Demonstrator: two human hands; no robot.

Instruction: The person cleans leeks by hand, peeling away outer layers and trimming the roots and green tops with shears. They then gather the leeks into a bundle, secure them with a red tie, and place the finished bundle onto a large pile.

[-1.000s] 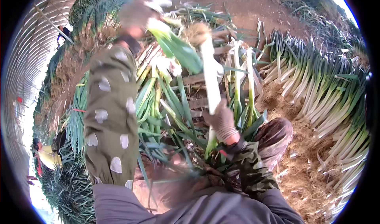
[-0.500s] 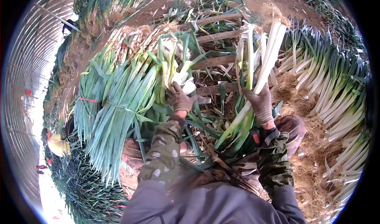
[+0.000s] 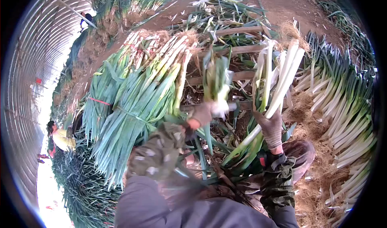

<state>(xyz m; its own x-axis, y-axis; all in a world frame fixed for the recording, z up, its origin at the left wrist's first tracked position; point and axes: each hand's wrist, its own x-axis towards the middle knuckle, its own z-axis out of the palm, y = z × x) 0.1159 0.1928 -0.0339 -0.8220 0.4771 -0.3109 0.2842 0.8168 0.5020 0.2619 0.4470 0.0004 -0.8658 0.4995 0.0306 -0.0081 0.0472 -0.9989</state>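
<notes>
Two gloved hands grip leeks: our right hand (image 3: 271,128) clasps a long white leek (image 3: 278,95) upright over the wooden slats (image 3: 242,75), our left hand (image 3: 202,114), blurred, clutches a leafy stalk (image 3: 215,81) beside the tied bundle (image 3: 133,107). We read no writing anywhere.

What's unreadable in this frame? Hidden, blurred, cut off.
- Left hand, head view: motion blur; what it grips in the peelings is unclear.
- Right hand: glove hides the leek stalks where it clasps them.
- Stacked leeks: cut off by the dark lens edge.
- Person in yellow: too small, lens-warped.
</notes>
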